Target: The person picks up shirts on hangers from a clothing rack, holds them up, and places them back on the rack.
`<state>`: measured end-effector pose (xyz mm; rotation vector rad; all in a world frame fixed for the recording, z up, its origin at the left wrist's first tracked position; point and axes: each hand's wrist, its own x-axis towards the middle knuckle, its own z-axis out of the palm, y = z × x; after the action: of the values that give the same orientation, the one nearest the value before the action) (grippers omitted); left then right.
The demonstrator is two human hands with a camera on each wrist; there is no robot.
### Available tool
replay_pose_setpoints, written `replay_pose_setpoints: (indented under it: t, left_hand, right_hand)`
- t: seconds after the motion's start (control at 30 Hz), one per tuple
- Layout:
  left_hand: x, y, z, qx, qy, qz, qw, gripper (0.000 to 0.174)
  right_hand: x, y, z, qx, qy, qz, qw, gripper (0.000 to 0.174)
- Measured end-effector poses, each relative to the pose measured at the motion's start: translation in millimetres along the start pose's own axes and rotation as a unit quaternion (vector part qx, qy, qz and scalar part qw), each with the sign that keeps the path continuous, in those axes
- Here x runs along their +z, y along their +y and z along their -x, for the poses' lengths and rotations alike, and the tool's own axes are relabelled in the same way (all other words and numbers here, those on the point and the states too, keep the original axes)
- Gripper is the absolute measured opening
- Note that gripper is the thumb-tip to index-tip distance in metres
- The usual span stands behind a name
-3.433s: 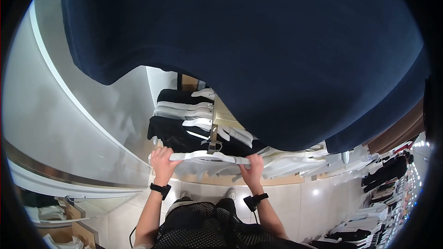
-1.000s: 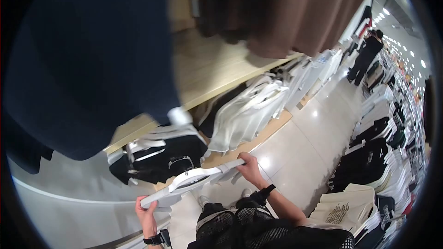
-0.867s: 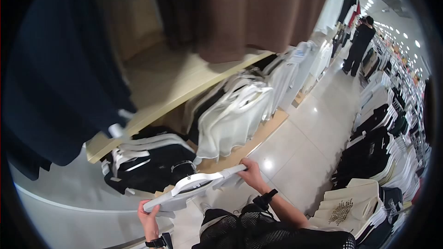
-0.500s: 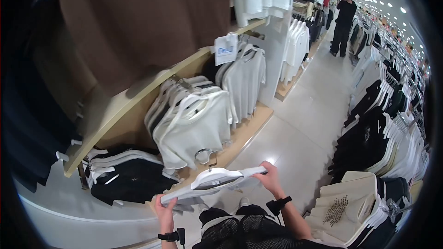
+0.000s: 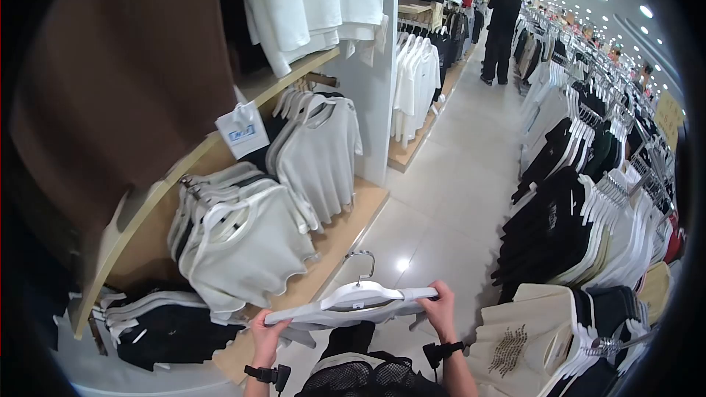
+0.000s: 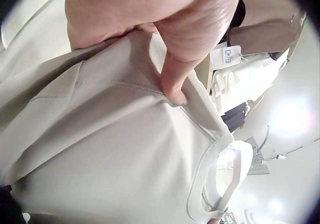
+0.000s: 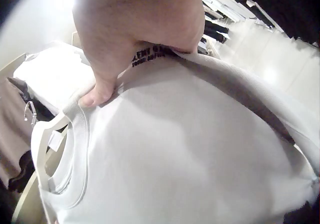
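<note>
A pale grey T-shirt (image 5: 312, 315) hangs on a white hanger (image 5: 360, 294) in front of the person's body, its metal hook pointing up over the aisle floor. The left hand (image 5: 266, 334) grips one shoulder of it, and the right hand (image 5: 440, 310) grips the other. Seen from the left wrist, the thumb (image 6: 175, 81) presses the shoulder seam while the other fingers are hidden behind the cloth. In the right wrist view the thumb (image 7: 102, 91) lies near the round neckline, and dark lettering shows under the palm.
On the left, a low rail of white shirts (image 5: 246, 242) stands under a wooden shelf edge, with a brown garment (image 5: 118, 81) and paper tag (image 5: 239, 131) above. Packed racks of black shirts (image 5: 540, 228) line the right. Another person (image 5: 502, 29) stands farther down the aisle.
The view has swung right, from the dark blue garment to the length of the aisle. The held T-shirt has come away from the low rail, both hands still gripping its shoulders.
</note>
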<state>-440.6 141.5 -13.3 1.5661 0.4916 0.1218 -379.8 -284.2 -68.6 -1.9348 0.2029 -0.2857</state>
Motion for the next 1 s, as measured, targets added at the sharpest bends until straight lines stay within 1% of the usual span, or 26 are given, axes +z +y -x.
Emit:
replay_pose_setpoints:
  t: [0.1,0.17,0.23,0.3,0.33,0.37,0.4,0.43,0.5,0.53,0.57,0.6,0.73,0.8,0.83,0.87,0.93,1.0]
  left_hand:
    - [29.5,-6.5,-38.1,-0.003,-0.005,0.012,1.000,0.022]
    - [51.3,-8.0,-68.7,-0.001,-0.012,0.030,0.999,0.021]
    - [86.4,-4.1,-100.3,0.008,-0.015,0.052,0.998,0.020]
    - [119.2,7.4,-136.1,-0.006,-0.006,0.054,0.999,0.018]
    - [133.7,9.3,-157.8,-0.005,-0.004,0.062,0.998,0.018]
    - [146.3,9.0,-180.5,0.016,-0.003,0.046,0.999,0.016]
    - [157.9,10.0,-190.1,0.032,-0.003,0.027,0.999,0.015]
    - [171.1,21.3,-198.7,0.021,0.002,0.032,0.999,0.015]
    - [197.1,49.7,-231.6,0.040,-0.011,0.072,0.997,0.014]
    - [207.4,57.3,-244.4,0.035,-0.004,0.074,0.997,0.014]
    - [217.7,61.8,-257.9,0.048,-0.014,0.074,0.996,0.014]
    - [226.6,66.7,-268.0,0.061,-0.025,0.073,0.995,0.014]
    - [247.7,89.6,-300.6,0.051,0.009,0.103,0.993,0.016]
    - [252.2,92.4,-317.3,0.077,0.029,0.079,0.993,0.017]
    - [254.2,92.3,-324.8,0.072,0.042,0.077,0.994,0.017]
    - [257.2,92.2,-333.1,0.072,0.068,0.083,0.992,0.017]
    - [263.7,99.3,-347.7,0.070,0.109,0.084,0.988,0.017]
    - [271.2,111.5,-354.5,0.086,0.163,0.090,0.979,0.018]
  right_hand:
    - [-3.8,8.2,-40.5,-0.002,0.006,0.016,1.000,0.037]
    - [-6.4,-1.0,-74.4,-0.030,0.017,0.026,0.999,0.030]
    - [-9.3,1.7,-116.3,-0.062,0.023,0.054,0.996,0.030]
    - [-6.3,7.2,-164.6,-0.089,0.035,0.094,0.991,0.030]
    - [-6.4,6.9,-188.2,-0.082,0.033,0.092,0.992,0.029]
    - [-6.3,7.0,-213.7,-0.085,0.028,0.098,0.991,0.029]
    - [-9.4,2.7,-234.7,-0.078,0.037,0.095,0.992,0.028]
    - [-11.3,-0.4,-255.1,-0.071,0.043,0.093,0.992,0.027]
    - [-13.4,-0.9,-300.9,-0.078,0.034,0.084,0.993,0.024]
    - [-13.7,0.5,-321.7,-0.079,0.041,0.073,0.993,0.023]
    - [-13.0,2.2,-340.9,-0.079,0.048,0.061,0.994,0.022]
    - [-10.9,3.0,-358.7,-0.041,0.051,0.042,0.997,0.029]
    - [12.7,-0.5,-425.5,-0.041,0.022,-0.010,0.999,0.028]
    - [31.2,-5.2,-464.7,-0.042,-0.005,0.001,0.999,0.028]
    - [41.7,-7.9,-483.5,-0.043,-0.021,0.014,0.999,0.028]
    - [54.1,-10.2,-503.6,-0.063,-0.037,0.022,0.997,0.029]
    - [80.4,-17.8,-546.4,-0.070,-0.074,0.012,0.995,0.029]
    - [105.3,-32.1,-583.9,-0.073,-0.113,0.001,0.991,0.030]
